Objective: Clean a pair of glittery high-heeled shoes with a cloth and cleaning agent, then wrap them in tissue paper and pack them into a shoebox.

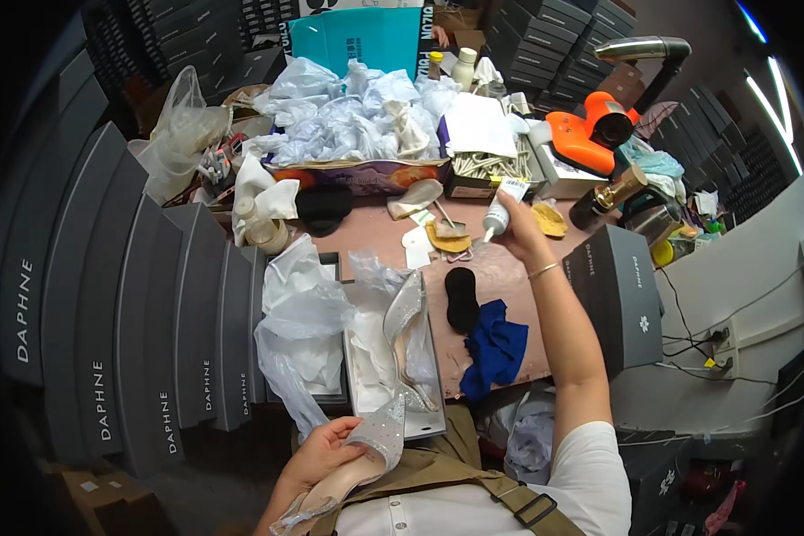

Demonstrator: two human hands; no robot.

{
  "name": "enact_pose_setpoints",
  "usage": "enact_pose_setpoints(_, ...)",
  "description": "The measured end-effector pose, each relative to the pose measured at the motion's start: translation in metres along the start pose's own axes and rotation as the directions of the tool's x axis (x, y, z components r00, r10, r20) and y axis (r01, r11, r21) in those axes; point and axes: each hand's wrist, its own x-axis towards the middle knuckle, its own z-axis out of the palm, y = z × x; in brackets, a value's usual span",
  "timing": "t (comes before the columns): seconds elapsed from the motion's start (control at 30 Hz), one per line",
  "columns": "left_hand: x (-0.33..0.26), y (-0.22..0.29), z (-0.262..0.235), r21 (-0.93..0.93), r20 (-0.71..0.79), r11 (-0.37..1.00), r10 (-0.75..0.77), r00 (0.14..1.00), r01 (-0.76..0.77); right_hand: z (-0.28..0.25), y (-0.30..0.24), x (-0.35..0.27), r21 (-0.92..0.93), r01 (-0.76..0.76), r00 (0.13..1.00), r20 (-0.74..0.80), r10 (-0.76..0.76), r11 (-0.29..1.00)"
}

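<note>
My left hand [326,451] is closed around a pointed silver shoe [381,436] covered in glitter, low in front of my body, with its toe pointing up and right. A matching silver shoe [400,326] lies lengthwise in an open shoe box [371,418] lined with white tissue. Over the far right part of the table, my right hand [525,239] grips a squeeze tube [495,220], its pale nozzle tilted down and left. Beneath and beside the tube are a yellow sponge piece [448,239] and small white scraps [415,246]. A black insole-shaped pad [462,301] lies beside a crumpled blue cloth [495,348].
Stacked grey shoe boxes [134,322] wall off the left. White tissue [299,304] covers another box. A carton of crumpled paper [357,174] and a box of sticks [491,168] stand behind. An orange heat-gun-like tool [590,134] and an upright grey box [618,295] are at right.
</note>
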Motion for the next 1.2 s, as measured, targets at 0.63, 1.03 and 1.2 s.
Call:
enact_pose_setpoints(0.63,0.038,0.042,-0.025,-0.146,-0.11,0.986,0.06,0.992,-0.076,-0.047,0.114,-0.155,-0.944,0.301,0.952,0.291,-0.089,0.137)
enact_pose_setpoints(1.03,0.053,0.044,-0.025,-0.157,-0.079,0.987,0.017,0.997,-0.029,0.066,0.066,-0.052,-0.663,0.581,0.798,0.352,-0.489,0.472)
enact_pose_setpoints(1.2,0.052,0.042,-0.031,-0.143,-0.032,0.99,0.002,0.999,-0.007,0.107,0.122,0.048,-0.602,0.768,0.631,0.65,-0.423,0.219)
